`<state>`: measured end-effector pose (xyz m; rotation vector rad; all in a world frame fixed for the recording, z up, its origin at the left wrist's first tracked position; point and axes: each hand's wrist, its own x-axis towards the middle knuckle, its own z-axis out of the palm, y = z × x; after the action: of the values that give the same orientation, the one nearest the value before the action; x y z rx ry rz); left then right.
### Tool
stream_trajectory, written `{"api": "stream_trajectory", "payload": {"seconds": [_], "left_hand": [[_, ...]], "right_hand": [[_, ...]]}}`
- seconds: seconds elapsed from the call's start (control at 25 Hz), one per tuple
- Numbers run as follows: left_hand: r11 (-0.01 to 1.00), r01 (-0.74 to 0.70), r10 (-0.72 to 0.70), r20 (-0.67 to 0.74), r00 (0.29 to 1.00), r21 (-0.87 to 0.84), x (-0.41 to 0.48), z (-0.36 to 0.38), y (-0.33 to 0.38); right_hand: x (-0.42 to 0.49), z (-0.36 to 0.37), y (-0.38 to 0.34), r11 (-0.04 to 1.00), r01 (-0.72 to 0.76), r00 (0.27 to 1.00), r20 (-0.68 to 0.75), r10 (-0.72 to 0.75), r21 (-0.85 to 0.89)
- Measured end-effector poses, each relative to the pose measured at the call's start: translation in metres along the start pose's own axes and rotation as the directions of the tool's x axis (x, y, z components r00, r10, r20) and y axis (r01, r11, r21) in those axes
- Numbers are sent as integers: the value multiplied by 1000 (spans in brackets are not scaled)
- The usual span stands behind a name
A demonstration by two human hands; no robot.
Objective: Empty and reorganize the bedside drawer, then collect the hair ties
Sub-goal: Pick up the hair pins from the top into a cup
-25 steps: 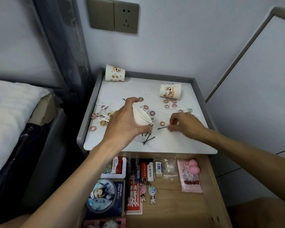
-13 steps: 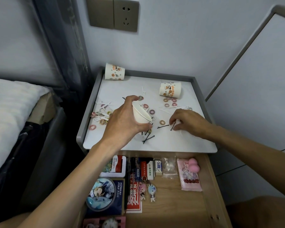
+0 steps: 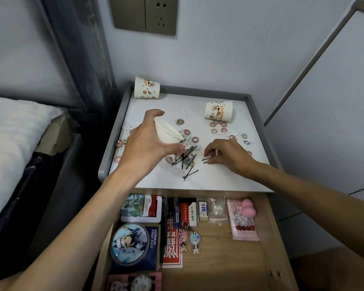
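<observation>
More black bobby pins [image 3: 187, 161] lie heaped on the bedside tabletop [image 3: 219, 181] than half a second ago, and the white cup [image 3: 166, 133] is tipped further over. The left hand [image 3: 143, 148] grips this cup just above the heap, its mouth facing down and to the right, with one pin at the rim. The right hand [image 3: 229, 157] has drawn closer to the heap. Its curled fingers are down at a single pin [image 3: 206, 160], but whether they pinch it cannot be told. Small hair ties [image 3: 195, 139] lie scattered across the tabletop, some under the pins and some near a printed cup [image 3: 219, 111] lying on its side. The drawer [image 3: 219, 259] below stands open with cards and keychains inside.
</observation>
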<state>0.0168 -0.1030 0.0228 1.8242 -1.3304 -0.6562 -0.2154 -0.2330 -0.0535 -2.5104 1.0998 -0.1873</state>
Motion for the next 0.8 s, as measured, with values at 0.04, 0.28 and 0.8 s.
{"api": "stream_trajectory", "payload": {"seconds": [0.04,0.28,0.8], "left_hand": [[1000,2,-2,-2,1000,-6,0,0,-1],[1000,24,-24,-8,1000,-6,1,-4,-2],[1000,21,-21,-28,999,-9,0,-8,-6]], "right_hand": [[1,1,-1,999,-30,999,-11,30,39],[-1,5,-12,990,-25,1000,2,25,-140],[-7,35,-51,969,215,976,-8,-216,120]]}}
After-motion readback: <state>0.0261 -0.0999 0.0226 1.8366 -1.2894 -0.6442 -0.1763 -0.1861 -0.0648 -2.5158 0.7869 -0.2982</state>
